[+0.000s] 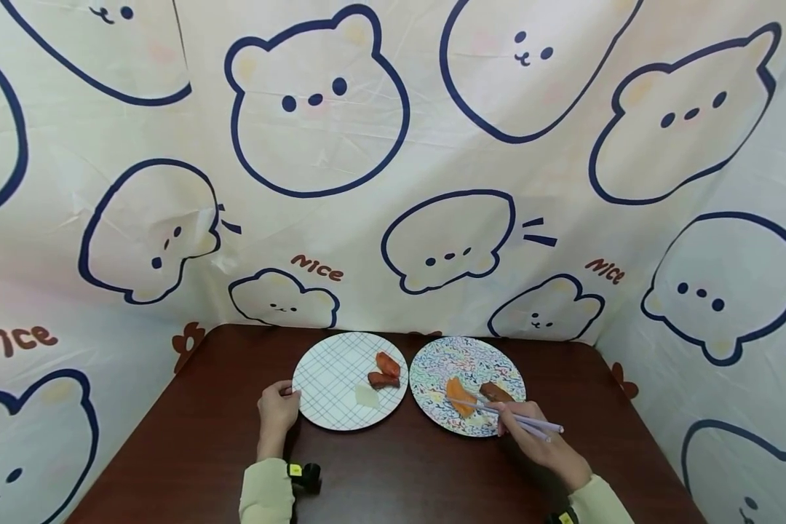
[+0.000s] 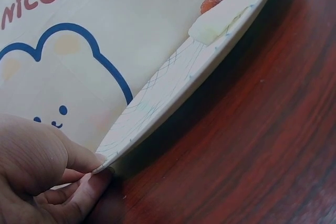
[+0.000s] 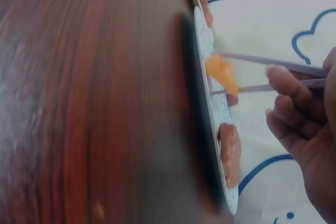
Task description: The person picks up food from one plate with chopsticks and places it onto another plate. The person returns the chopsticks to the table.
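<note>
Where the left hand [image 1: 278,407] lies: nine o'clock on the grid plate [image 1: 330,378], thumb above, fingers below, pinching its rim; wrist toward six o'clock.
Right hand [image 1: 537,437]: four o'clock on the speckled plate [image 1: 432,364], fingers bent, grasping chopsticks [image 1: 545,424].
Chopsticks: slender, straight, lilac pair; tips at the orange piece [image 1: 456,389], whether clamping it cannot be told.
Orange piece: smooth curved wedge, toward seven o'clock from the speckled plate's centre.
Brown piece [image 1: 494,391]: glossy, elongated; three o'clock, same plate.
Grid plate: round, white, thin-lined; glossy reddish pieces [image 1: 388,364] at two and three o'clock, flat pale slice [image 1: 367,397] at four.
Speckled plate: round, multicoloured squiggles.
Table [image 1: 399,473]: dark reddish-brown woodgrain.
</note>
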`<move>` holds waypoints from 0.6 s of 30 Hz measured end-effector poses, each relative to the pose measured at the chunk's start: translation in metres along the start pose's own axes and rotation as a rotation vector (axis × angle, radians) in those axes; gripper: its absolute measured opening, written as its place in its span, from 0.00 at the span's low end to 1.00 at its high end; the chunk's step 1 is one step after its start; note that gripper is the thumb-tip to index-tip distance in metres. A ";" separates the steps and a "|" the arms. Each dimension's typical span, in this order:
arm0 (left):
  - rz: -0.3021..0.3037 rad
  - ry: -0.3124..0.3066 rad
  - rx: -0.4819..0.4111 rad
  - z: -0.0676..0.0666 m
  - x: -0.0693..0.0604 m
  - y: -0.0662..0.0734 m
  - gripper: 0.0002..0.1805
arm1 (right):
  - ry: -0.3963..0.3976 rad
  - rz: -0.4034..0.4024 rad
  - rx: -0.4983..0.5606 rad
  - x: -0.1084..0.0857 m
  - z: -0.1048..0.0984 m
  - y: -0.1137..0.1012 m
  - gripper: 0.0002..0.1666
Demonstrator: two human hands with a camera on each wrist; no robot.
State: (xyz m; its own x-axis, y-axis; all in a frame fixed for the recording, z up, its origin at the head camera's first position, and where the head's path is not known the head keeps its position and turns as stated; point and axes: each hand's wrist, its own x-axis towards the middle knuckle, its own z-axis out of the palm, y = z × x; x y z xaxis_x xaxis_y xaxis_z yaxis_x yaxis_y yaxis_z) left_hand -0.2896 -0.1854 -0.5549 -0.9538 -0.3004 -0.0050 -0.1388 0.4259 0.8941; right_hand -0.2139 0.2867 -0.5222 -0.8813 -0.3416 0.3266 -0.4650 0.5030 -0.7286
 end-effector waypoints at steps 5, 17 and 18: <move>0.006 0.010 -0.002 0.001 0.000 0.001 0.20 | 0.003 -0.138 -0.164 0.000 0.005 -0.015 0.20; 0.010 0.022 0.000 0.003 0.000 0.001 0.20 | -0.074 -0.121 -0.382 -0.012 0.011 -0.021 0.18; 0.007 0.021 0.000 0.003 0.000 0.001 0.20 | -0.068 -0.130 -0.365 -0.014 0.011 -0.019 0.17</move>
State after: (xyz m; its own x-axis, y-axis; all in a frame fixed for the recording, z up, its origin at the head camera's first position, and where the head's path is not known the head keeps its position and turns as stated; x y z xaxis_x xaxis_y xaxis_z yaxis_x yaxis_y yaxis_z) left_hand -0.2907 -0.1827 -0.5554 -0.9490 -0.3152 0.0102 -0.1326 0.4281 0.8940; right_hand -0.1915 0.2732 -0.5198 -0.8112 -0.4668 0.3521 -0.5825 0.6972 -0.4178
